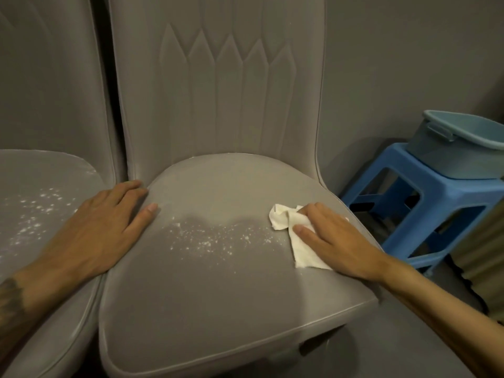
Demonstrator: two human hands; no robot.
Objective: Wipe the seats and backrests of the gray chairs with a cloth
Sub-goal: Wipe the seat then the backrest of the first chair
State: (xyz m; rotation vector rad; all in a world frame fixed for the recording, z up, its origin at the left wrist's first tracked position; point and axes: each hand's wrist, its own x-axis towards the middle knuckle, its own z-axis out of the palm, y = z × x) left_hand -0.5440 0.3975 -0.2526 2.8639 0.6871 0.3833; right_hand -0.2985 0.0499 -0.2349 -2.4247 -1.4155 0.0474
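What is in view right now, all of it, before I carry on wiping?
Chairs: two, gray; centre chair and left chair, side by side.
Powder specks: two patches, white, one on each seat.
Cloth: one, white, right side of centre seat.
Stool: one, blue, right of centre chair.
Bucket: one, blue-gray, on the stool.
Left hand: one, flat on centre seat's left edge.
Right hand: one, flat, pressing the cloth.

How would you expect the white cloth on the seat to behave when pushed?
The cloth looks thin and floppy: it lies creased under the right hand, so it would likely bunch. The seat looks smooth, so it probably slides easily.
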